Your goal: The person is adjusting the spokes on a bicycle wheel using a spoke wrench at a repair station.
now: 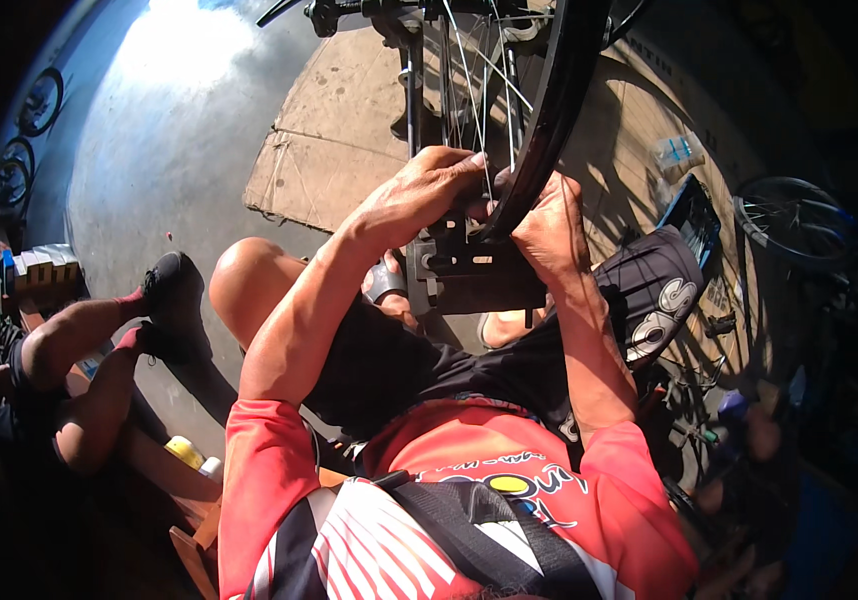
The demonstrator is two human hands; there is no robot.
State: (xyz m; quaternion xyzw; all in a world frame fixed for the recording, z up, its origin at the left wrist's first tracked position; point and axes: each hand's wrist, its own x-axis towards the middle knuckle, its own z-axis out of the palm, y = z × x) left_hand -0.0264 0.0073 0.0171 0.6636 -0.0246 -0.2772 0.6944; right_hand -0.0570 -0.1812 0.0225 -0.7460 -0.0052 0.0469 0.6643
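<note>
— Concrete floor [149, 150], sunlit at the top left corner; flattened cardboard sheet [349, 120] spread over its middle, under the truing stand [469, 268]. Seated low, knees up, black shorts, red jersey.

— And the wheel?

— Bicycle wheel [549, 110] upright in the stand, above the lap, black rim running from the top edge down to the hands. Spokes [469, 70] fanned out behind.

— Hands?

— Left hand [429, 190] over the top of the stand, fingers curled and pressed together around the spokes just beside the rim. Right hand [549, 230] against the rim's lower edge, thumb and fingers closed on it (whether pinching a small tool, cannot tell: hidden behind the rim).

— Step in hand?

— Looks like checking or adjusting spoke tension near the rim. Probably mid-way, not finishing.

— Next move?

— Likely calls for a small, measured turn at one spoke, then spinning the rim to read the gap.

— Around?

— Another person's legs, dark shoes [174, 290], at the left edge; more wheels [799, 220] at the right edge; plastic bottle [677, 152] on the cardboard's right edge.
</note>
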